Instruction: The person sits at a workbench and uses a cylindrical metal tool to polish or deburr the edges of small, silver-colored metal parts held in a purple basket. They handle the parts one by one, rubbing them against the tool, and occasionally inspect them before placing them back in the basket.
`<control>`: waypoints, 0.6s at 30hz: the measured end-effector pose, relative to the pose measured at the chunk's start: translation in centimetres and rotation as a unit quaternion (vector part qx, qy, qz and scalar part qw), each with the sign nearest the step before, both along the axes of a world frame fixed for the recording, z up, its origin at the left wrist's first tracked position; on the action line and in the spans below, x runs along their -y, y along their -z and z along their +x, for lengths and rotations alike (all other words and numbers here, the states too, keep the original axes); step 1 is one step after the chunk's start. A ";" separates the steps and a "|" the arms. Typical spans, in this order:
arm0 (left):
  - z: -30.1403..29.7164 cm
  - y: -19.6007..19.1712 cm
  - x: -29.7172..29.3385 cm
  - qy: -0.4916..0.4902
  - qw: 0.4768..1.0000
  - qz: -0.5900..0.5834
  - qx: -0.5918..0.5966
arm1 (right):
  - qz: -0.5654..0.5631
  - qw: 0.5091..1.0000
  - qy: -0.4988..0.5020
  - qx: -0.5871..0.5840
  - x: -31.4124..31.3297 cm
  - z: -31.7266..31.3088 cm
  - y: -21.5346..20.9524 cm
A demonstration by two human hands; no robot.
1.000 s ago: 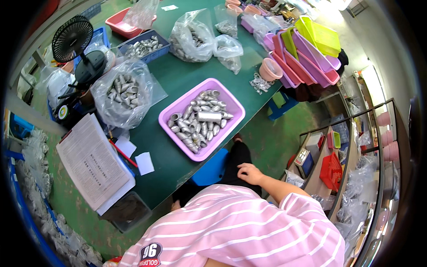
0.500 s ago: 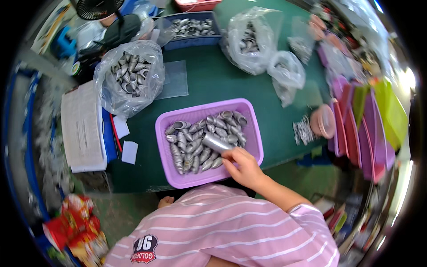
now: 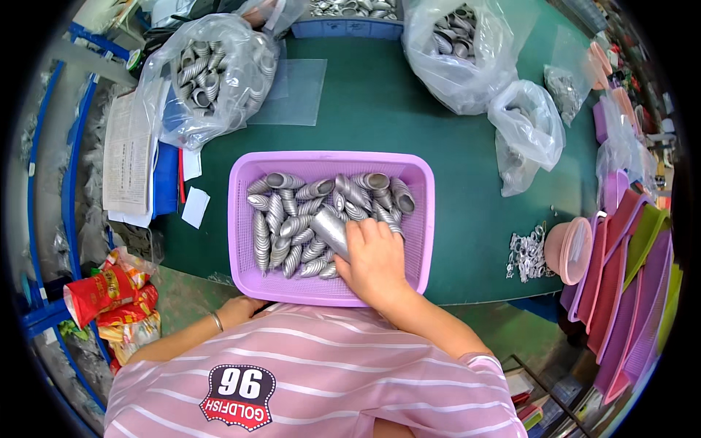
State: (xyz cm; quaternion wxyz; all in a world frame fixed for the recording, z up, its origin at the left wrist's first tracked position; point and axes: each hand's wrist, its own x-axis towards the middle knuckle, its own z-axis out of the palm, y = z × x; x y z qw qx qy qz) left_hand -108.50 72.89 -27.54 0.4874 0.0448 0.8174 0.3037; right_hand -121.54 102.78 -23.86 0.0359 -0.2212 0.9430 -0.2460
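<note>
Half a second ago my right hand (image 3: 376,259) only touched the edge of the pile; now it has pushed into the purple basket (image 3: 241,219) and its fingers are wrapped around a smooth silver tube (image 3: 330,230), so I judge the pick is under way. The tube lies at the hand's ten o'clock, resting on the ribbed metal parts (image 3: 292,226) that fill the basket. My left hand (image 3: 237,310) rests at the table's near edge, at the basket's seven o'clock, apparently loosely curled and holding nothing. A clear bag of parts (image 3: 212,73) sits at eleven o'clock.
</note>
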 end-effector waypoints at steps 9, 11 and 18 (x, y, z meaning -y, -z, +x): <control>-3.3 0.0 0.6 0.106 0.990 0.080 -0.048 | -0.282 0.947 0.100 0.117 -2.2 -1.6 0.2; -3.5 0.5 1.1 0.094 0.985 0.130 -0.066 | -0.444 0.837 0.197 0.252 -1.6 -1.7 -0.5; -6.0 -8.3 2.3 0.126 0.973 0.183 -0.057 | -0.218 0.967 0.129 0.020 -1.0 -1.0 -0.6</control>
